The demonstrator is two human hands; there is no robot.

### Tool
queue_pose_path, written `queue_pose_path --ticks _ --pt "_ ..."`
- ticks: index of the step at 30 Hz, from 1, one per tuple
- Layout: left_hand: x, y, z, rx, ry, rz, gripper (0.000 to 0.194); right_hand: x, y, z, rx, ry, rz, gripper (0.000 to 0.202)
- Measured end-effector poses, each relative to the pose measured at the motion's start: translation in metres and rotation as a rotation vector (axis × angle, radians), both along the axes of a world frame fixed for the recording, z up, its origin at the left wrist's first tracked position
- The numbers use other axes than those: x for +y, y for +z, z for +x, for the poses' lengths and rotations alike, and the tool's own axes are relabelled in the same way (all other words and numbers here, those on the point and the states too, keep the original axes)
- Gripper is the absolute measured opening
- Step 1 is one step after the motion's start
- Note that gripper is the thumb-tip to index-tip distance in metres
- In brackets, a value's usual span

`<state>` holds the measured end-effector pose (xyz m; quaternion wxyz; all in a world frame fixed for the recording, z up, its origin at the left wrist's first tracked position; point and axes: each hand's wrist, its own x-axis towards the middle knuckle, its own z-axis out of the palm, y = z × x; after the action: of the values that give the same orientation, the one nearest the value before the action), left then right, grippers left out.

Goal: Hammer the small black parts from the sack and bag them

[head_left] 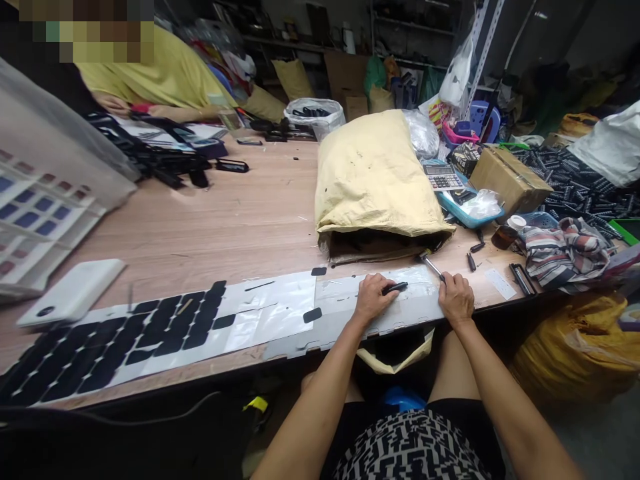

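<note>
My left hand (375, 297) is closed on a small black plastic piece (399, 287), held low over the pale sheet along the table's front edge. In my right hand (456, 297) is a small hammer (434, 267); its metal shaft points away from me to the left and its head lies near the mouth of a large yellow sack (373, 180). The sack lies on its side with its dark opening toward me. To my left, black rounded stickers (175, 320) sit in rows on a white backing sheet (265, 313), with a few loose ones beside my left hand.
A person in a yellow shirt (165, 73) sits across the table near black plastic parts (170, 157). At right are a blue tray (470, 210) with a calculator (443, 177), a cardboard box (510, 179), a brown bottle (507, 233) and a striped cloth (565, 250).
</note>
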<state>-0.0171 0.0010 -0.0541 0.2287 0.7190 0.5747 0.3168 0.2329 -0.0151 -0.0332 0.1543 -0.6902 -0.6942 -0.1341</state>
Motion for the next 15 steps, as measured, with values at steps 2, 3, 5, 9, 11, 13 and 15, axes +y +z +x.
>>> queue_pose_path --ticks 2,3,5,9,11,13,15 --pt "-0.003 0.002 -0.001 -0.006 -0.019 -0.002 0.019 0.000 -0.003 -0.002 -0.016 -0.009 0.003 0.031" --pt "-0.006 0.004 -0.001 -0.007 -0.029 0.002 0.019 -0.001 -0.003 -0.002 -0.018 -0.009 -0.001 0.031" --pt "-0.021 0.007 -0.003 -0.002 -0.066 0.020 0.019 -0.002 -0.004 -0.003 -0.018 -0.009 -0.015 0.031" --pt "-0.072 0.009 -0.008 0.052 -0.177 0.065 0.015 -0.003 -0.004 -0.004 -0.005 -0.023 -0.030 0.032" --pt "-0.099 0.006 -0.010 0.104 -0.215 0.095 0.016 -0.002 -0.004 -0.004 -0.004 -0.023 -0.029 0.033" --pt "-0.120 0.001 -0.007 0.167 -0.233 0.136 0.019 -0.002 -0.005 -0.004 -0.006 -0.021 -0.025 0.033" --pt "-0.134 -0.003 0.000 0.229 -0.224 0.174 0.020 -0.002 -0.005 -0.003 -0.007 -0.021 -0.019 0.032"
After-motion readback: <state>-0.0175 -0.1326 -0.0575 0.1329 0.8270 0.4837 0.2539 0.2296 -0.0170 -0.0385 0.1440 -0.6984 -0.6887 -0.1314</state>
